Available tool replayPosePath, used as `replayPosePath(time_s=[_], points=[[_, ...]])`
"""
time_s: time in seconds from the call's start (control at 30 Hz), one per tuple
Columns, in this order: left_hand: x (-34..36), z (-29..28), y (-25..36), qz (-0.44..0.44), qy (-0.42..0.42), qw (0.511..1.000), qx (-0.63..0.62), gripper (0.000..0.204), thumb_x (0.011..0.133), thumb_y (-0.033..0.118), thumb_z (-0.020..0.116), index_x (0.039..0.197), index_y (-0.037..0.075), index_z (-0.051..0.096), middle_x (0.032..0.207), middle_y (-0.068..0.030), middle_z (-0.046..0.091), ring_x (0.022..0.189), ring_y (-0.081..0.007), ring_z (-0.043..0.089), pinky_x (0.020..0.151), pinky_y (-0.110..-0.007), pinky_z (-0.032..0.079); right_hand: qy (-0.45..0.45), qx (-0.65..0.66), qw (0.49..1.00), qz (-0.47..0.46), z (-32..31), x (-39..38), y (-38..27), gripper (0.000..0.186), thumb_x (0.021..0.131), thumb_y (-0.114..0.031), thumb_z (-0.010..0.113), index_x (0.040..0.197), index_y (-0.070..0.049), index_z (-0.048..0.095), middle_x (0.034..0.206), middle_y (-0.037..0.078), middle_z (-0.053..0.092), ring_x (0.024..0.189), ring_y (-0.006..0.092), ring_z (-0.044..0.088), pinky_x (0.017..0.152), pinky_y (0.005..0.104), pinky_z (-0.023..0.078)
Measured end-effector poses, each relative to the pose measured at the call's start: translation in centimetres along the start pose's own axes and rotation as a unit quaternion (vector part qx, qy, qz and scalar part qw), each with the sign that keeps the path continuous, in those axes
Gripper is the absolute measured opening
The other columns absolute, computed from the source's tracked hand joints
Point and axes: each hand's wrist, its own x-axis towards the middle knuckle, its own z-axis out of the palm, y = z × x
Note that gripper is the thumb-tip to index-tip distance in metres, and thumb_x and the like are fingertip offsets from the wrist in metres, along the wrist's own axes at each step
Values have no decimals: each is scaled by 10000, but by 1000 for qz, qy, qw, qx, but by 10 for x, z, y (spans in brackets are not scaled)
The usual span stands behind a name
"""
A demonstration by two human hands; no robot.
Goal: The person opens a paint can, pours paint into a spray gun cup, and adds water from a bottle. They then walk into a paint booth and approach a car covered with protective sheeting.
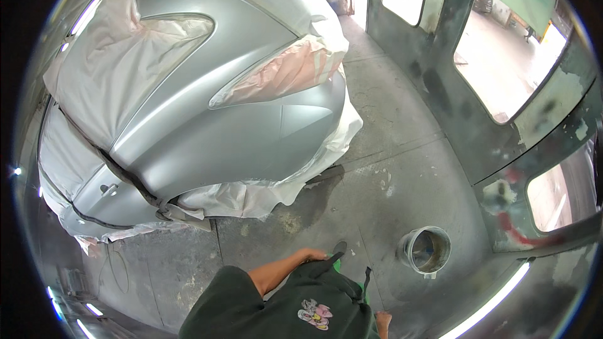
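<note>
My left hand point(312, 255) is in front of my waist, beside a dark strap point(330, 265) with a bit of green under it. The strap and my dark shirt point(282, 304) hide most of its fingers. Low at my right side, my right hand point(383, 320) looks curled, partly behind the shirt; what it holds, if anything, is out of sight. Ahead and to the left stands a silver car body point(251, 135), apart from both hands. White masking sheet point(129, 81) wraps much of it, and pinkish sheet covers the headlight area point(276, 75).
A metal bucket point(408, 252) stands on the grey stained floor point(402, 182) to my right. Along the right runs a dark, paint-marked wall point(461, 132) with window openings. A thin hose or cable point(115, 276) lies at the lower left. A lit tube point(490, 304) glows at the lower right.
</note>
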Motion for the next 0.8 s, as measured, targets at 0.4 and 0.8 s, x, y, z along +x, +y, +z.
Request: replayPosePath(time_s=[0.4,0.8], points=[[27,-6,27,113,292,942,-119,440,970,209,484,1405,144,464,1373,-106,525,1138,-352,580,905,-538,527,-72,370,915,146,-91,171,77,155,739,-144,640,711,-2,696,553,132,616,495,237,607,511,383,482],[48,205,33,-63,420,762,-489,479,780,295,741,1237,177,657,1192,-134,652,1086,-225,607,928,-361,485,135,343,925,98,-358,516,233,173,785,-70,524,788,56,642,631,127,617,522,219,611,497,331,502]])
